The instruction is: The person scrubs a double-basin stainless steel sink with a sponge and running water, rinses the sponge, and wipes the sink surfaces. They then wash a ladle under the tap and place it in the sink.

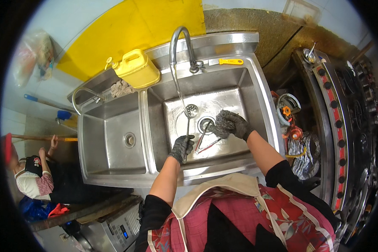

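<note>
My left hand [180, 148], in a dark grey glove, grips the handle of a perforated metal ladle [192, 110]. Water from the gooseneck faucet [172, 50] runs down onto the ladle's bowl. A grey mesh scouring pad [224, 123] is in my right hand [242, 126], also gloved, to the right of the ladle. Beneath the pad, tongs with red on their arms [209, 146] lie spread in the right sink basin [236, 100], partly hidden. Their upper end reaches the drain [203, 123].
A yellow jug [140, 71] and a crumpled cloth [121, 88] sit behind the left basin [121, 126]. A yellow-handled scraper [230, 61] lies on the back ledge. At right are a stove [340, 126] and a gas valve [286, 111]. Another person [34, 176] holds a wooden pole at left.
</note>
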`<state>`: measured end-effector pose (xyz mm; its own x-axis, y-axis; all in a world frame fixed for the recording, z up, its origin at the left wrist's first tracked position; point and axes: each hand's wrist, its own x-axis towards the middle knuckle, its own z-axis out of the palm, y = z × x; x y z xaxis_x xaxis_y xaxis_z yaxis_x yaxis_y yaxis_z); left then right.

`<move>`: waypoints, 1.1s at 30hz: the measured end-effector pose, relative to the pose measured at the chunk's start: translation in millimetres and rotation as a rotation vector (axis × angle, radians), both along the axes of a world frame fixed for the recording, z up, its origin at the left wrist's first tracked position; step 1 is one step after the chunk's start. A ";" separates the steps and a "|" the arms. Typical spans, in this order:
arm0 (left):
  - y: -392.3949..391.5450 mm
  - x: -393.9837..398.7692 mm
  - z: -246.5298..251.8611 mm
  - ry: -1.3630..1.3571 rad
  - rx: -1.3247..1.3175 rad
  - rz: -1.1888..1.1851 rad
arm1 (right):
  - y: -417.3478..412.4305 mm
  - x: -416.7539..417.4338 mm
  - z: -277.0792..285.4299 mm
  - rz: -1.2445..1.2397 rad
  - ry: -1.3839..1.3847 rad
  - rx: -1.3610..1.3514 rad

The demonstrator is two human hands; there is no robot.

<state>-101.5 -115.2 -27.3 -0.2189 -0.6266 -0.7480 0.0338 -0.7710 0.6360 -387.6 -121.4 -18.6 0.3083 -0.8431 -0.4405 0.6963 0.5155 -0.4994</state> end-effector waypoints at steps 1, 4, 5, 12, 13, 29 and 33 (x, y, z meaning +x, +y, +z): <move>4.1 -2.6 4.5 0.016 0.004 0.017 | -3.1 10.0 10.1 0.055 -0.026 -0.074; 13.3 -17.3 15.9 0.071 0.009 0.052 | -16.8 53.0 20.7 0.176 0.012 -0.215; 11.8 -23.2 15.3 0.073 -0.002 0.007 | -22.2 70.5 7.2 0.189 0.104 -0.205; 16.5 -41.1 42.7 0.034 -0.246 -0.043 | -35.2 125.7 -53.2 0.199 1.200 -0.133; 14.1 -54.6 50.2 0.081 -0.263 -0.021 | -40.3 118.6 -85.9 0.148 1.113 -0.127; 12.0 -5.6 -34.2 -0.214 -0.623 -0.082 | -39.4 134.2 13.2 1.008 1.917 -1.149; -3.0 -7.2 36.1 0.039 -0.213 0.087 | -16.0 112.6 -20.4 0.448 1.468 -1.051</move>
<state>-108.7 -118.3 8.9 -0.1835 -0.7873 -0.5886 0.1218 -0.6123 0.7812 -275.0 -137.3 -39.1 0.4602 -0.8860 0.0566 -0.6177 -0.3654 -0.6964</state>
